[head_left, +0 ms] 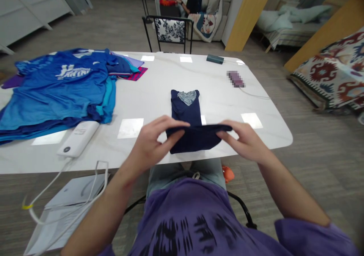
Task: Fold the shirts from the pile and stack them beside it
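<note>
A navy blue shirt (186, 114), folded narrow, lies on the white table (153, 97) in front of me. Its far end carries a pale patterned heart-shaped patch. The near end is lifted up between my hands. My left hand (159, 136) pinches the raised edge at its left, thumb beneath and fingers along the top. At the edge's right end, my right hand (240, 138) grips it between thumb and fingers. The lifted fabric hides part of the shirt behind it.
Several sports shirts (65, 85) are piled at the left, with a white power bank (79, 138) and cable beside them. A dark green case (215, 59) and a blurred-out phone (236, 79) lie at the right. A chair (170, 30) stands opposite; a person (191, 2) sits farther back.
</note>
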Demonstrator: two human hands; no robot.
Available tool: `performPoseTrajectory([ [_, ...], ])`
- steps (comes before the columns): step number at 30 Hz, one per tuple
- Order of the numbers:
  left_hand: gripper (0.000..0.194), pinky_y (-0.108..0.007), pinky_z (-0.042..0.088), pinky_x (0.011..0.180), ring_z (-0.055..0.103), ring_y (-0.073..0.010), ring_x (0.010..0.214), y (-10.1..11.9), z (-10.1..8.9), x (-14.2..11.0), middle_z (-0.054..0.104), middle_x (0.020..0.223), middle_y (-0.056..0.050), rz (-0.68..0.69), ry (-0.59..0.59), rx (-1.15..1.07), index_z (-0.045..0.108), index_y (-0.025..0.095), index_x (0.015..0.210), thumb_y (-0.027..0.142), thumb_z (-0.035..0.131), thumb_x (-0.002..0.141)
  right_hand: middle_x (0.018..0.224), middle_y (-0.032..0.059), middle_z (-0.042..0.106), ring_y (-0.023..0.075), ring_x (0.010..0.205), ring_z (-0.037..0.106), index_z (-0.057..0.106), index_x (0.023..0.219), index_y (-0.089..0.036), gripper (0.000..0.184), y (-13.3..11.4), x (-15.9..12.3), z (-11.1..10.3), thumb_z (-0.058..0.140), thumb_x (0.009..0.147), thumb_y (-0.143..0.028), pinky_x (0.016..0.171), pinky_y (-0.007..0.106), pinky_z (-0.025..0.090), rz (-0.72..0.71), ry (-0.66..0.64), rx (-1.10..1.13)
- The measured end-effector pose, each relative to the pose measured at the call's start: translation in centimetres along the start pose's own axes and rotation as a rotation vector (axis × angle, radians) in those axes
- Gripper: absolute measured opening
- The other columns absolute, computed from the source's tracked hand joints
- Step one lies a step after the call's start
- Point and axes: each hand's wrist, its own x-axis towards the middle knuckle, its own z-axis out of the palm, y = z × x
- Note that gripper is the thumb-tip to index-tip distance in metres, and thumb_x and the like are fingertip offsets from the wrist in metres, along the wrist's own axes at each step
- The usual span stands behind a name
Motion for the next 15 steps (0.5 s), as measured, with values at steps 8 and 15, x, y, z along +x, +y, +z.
performPoseTrajectory([
  [8,0.065,-0.051,0.056,0.121,0.071,-0.0344,0.135,-18.6,3.9,16.0,0.071,0.15,-0.021,-0.305,0.157,0.276,0.063,0.015,0.16,0.053,0.07,0.108,0.151,0.0176,0.072,0.0373,0.139,0.068,0.059,0.167,-0.021,0.078,16.1,21.0,2.5,0.053,0.113,-0.077,0.117,0.054,0.059,0.212,0.21,-0.243],
  [15,0.077,-0.062,0.018,0.148,0.02,-0.0376,0.182,-19.5,10.1,9.3,0.034,0.191,-0.016,-0.207,-0.248,0.521,0.04,0.02,0.182,0.06,0.048,0.116,0.193,0.0129,0.027,0.0354,0.18,0.026,0.037,0.185,-0.021,0.073,20.3,18.9,8.9,0.04,0.119,-0.053,0.147,0.064,0.019,0.236,-0.097,-0.526],
])
